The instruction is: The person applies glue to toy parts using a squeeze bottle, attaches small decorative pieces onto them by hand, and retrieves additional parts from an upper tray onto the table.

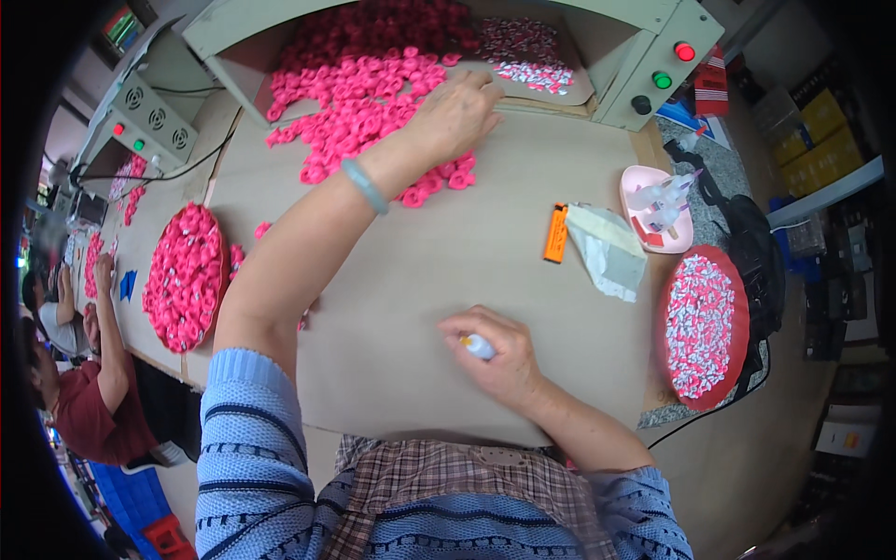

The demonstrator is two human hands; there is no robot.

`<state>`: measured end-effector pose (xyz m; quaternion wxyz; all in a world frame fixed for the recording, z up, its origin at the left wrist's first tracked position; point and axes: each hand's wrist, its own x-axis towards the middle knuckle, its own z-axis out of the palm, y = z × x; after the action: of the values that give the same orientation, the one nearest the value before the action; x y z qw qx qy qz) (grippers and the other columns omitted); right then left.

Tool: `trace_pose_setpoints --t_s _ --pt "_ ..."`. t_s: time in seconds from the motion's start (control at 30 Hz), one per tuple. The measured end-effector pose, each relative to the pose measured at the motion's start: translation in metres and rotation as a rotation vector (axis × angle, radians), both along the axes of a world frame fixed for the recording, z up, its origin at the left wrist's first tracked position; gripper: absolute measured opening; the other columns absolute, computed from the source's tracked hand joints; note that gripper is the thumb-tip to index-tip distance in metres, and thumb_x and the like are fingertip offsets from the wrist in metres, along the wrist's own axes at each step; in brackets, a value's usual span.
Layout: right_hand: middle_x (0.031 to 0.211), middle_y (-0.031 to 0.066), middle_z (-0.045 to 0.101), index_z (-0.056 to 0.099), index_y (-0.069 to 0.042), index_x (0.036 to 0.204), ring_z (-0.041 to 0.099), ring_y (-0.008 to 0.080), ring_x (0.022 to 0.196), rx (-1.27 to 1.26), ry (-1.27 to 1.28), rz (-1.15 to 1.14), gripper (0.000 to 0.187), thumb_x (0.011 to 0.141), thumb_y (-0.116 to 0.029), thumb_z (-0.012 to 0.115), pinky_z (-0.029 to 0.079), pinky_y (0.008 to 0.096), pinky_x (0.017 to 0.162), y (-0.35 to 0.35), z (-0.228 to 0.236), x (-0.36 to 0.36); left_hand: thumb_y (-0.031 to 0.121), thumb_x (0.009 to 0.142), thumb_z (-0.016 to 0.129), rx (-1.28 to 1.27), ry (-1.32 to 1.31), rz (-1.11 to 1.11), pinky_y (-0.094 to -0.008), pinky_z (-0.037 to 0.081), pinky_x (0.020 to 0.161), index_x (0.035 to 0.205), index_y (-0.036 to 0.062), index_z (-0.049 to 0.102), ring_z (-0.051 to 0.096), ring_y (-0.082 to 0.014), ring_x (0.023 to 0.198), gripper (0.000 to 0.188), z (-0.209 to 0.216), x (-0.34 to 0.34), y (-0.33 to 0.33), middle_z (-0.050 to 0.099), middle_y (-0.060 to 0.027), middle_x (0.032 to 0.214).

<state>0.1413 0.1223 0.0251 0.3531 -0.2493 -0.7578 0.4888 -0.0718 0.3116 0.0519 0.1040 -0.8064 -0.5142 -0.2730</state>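
Observation:
My left hand [459, 114] reaches forward over the right edge of a heap of pink ring-like plastic pieces [369, 117], at the mouth of a metal box. Its fingers are bent down and their tips are mostly hidden, so anything between them does not show. A pale green bangle [364, 186] circles that wrist. Nearer to me, my right hand [504, 359] is closed round a small white bottle [478, 346], whose rounded end shows between thumb and fingers. Deeper in the box, beyond my left hand, lie small pink-and-white pieces [537, 75].
A metal box [621, 70] with lights spans the back. Leftward stands a basket of pink pieces [187, 280]. To the right are an orange box [555, 233], a cloth [607, 252], a pink tray [667, 245] of small bottles, and a red basket [733, 345]. Another person [98, 401] works far left.

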Motion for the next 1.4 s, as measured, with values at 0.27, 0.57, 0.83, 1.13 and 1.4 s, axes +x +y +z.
trace_pose_setpoints --t_s 0.27,0.57,0.83,1.13,1.4 --pt "0.085 0.0101 0.063 0.062 -0.003 0.098 0.063 0.0230 0.075 -0.084 0.042 0.023 0.028 0.072 0.007 0.063 0.051 0.0312 0.067 0.010 0.004 0.007 0.058 0.088 0.049 -0.248 0.166 0.315 -0.0508 0.039 0.096 0.132 0.0122 0.046 0.042 -0.0318 0.123 0.064 -0.017 0.039 0.124 0.048 -0.0141 0.128" --pt "0.089 0.0079 0.062 0.060 -0.005 0.102 0.064 0.0214 0.077 -0.206 0.052 0.088 0.034 0.070 0.005 0.065 0.052 0.0307 0.067 0.018 0.006 0.014 0.064 0.089 0.039 -0.373 0.078 0.188 -0.0523 0.033 0.103 0.140 0.0241 0.038 0.042 -0.0356 0.126 0.064 -0.039 0.051 0.183 0.042 -0.0136 0.138" --pt "0.081 0.0042 0.063 0.064 -0.006 0.102 0.064 0.0152 0.073 -0.239 0.046 0.076 0.039 0.066 0.009 0.065 0.052 0.0269 0.063 0.020 -0.004 0.011 0.055 0.092 0.040 -0.327 0.037 0.132 -0.0474 0.039 0.098 0.136 0.0212 0.044 0.045 -0.0327 0.123 0.055 -0.044 0.049 0.200 0.048 -0.0141 0.133" --pt "0.083 0.0033 0.064 0.064 -0.006 0.102 0.065 0.0135 0.075 -0.278 0.028 0.084 0.038 0.067 0.009 0.065 0.054 0.0259 0.066 0.022 -0.004 0.010 0.038 0.092 0.048 -0.540 -0.164 0.212 -0.0388 0.040 0.097 0.137 0.0146 0.040 0.043 -0.0338 0.125 0.051 -0.035 0.039 0.210 0.041 -0.0214 0.138" --pt "0.086 0.0032 0.065 0.063 -0.006 0.103 0.066 0.0136 0.077 -0.275 -0.022 0.141 0.040 0.066 0.008 0.068 0.055 0.0256 0.068 0.022 -0.009 0.011 0.028 0.093 0.049 -0.529 -0.695 0.218 -0.0352 0.040 0.079 0.119 0.0115 0.045 0.046 -0.0279 0.103 0.032 -0.029 0.040 0.228 0.047 -0.0174 0.119"
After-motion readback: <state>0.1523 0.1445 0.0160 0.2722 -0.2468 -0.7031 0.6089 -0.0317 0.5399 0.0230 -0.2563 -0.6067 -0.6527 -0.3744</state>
